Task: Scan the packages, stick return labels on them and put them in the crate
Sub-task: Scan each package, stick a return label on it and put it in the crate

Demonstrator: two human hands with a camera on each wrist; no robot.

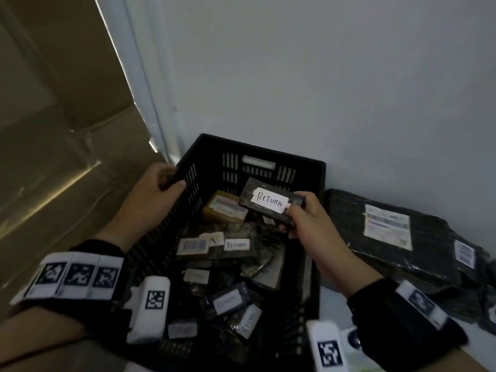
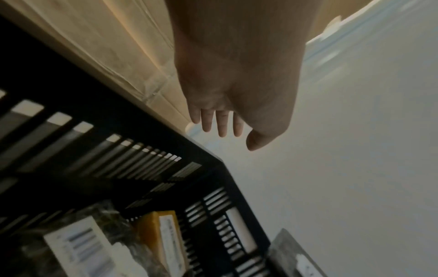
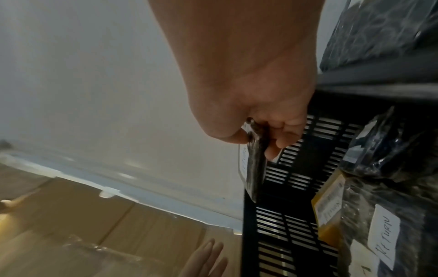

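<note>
Pale grey wall (image 1: 349, 89) fills the background, with large brown cardboard boxes (image 1: 53, 157) stacked to the left. Against the wall stands a black slatted plastic crate (image 1: 308, 167), partly filled with small dark wrapped packages (image 1: 230, 302), several bearing white handwritten "RETURN" labels, and one yellow-brown padded parcel (image 1: 222, 209) near the far wall. The right hand (image 1: 306, 221) pinches a small flat black package (image 1: 264, 201) by its end, thumb on top, fingers curled beneath, holding it above the crate's far right part; its white "RETURN" label (image 1: 269, 203) faces up. The left hand (image 1: 158, 186) hangs by the crate's left rim, fingers relaxed and holding nothing. A big black plastic mailer bag (image 1: 402, 237) with a printed label lies right of the crate.
</note>
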